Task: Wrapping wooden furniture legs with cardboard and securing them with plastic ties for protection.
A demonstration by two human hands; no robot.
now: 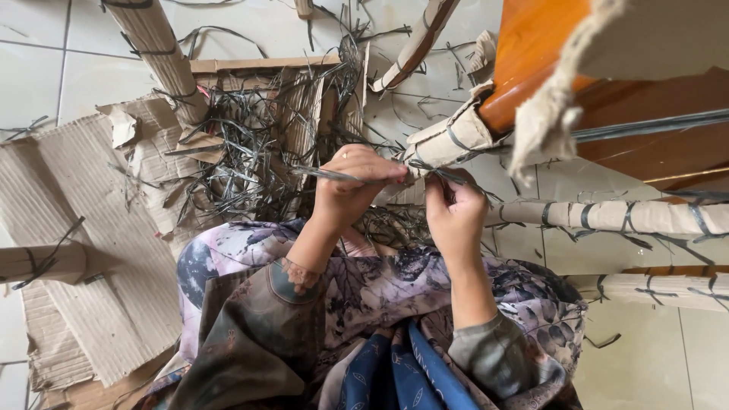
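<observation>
Grey strap [326,174] pinched in left hand [353,186] grip.

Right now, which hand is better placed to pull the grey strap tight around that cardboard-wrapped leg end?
Probably the left hand: it already pinches the grey strap stretched out sideways, free to draw away. The right hand sits against the cardboard-wrapped leg end, seemingly steadying the strap there.

A: Surface?
B: White tiled floor [30,68].
A: Lying on it?
B: Flattened corrugated cardboard sheet [91,250] at left, torn cardboard scraps [144,144] just beyond. Tangled pile of dark plastic strips [258,144] far centre, partly over the cardboard. Loose strips scattered on tiles far right [456,68].
</observation>
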